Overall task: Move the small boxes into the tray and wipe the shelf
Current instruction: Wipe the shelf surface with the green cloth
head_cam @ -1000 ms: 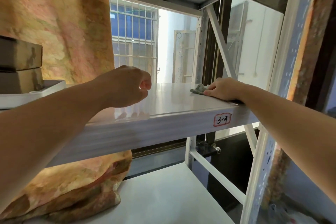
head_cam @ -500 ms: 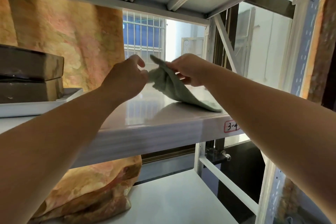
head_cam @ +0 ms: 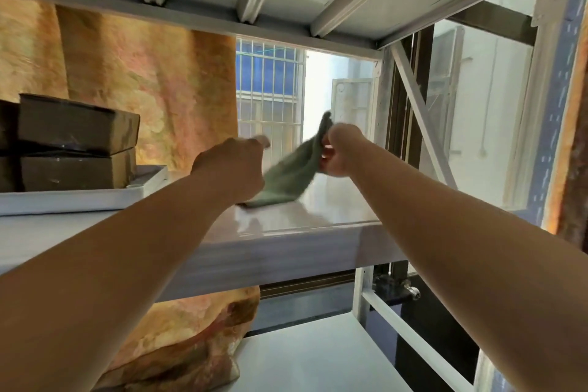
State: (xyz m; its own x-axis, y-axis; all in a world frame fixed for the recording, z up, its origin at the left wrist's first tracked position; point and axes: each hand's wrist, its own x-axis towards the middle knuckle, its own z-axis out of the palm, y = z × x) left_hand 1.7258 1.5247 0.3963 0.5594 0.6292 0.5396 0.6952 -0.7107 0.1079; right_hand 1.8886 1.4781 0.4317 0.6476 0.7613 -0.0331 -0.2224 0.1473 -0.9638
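Right hand [head_cam: 342,151] fingers pinch the cloth's [head_cam: 291,177] top; its low end touches the shelf [head_cam: 286,226]. Left hand [head_cam: 230,169] fingers curl, grip unclear. Boxes [head_cam: 76,145] sit stacked in the tray [head_cam: 79,197] at nine o'clock.

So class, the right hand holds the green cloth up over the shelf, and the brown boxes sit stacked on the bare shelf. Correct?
Not quite. The head view shows the brown boxes stacked in the white tray, not on the bare shelf. The right hand does hold the green cloth up.

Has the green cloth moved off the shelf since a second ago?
Yes. The green cloth was pressed flat at the shelf's right front edge; now the right hand holds it up, further left, only its lower end touching.
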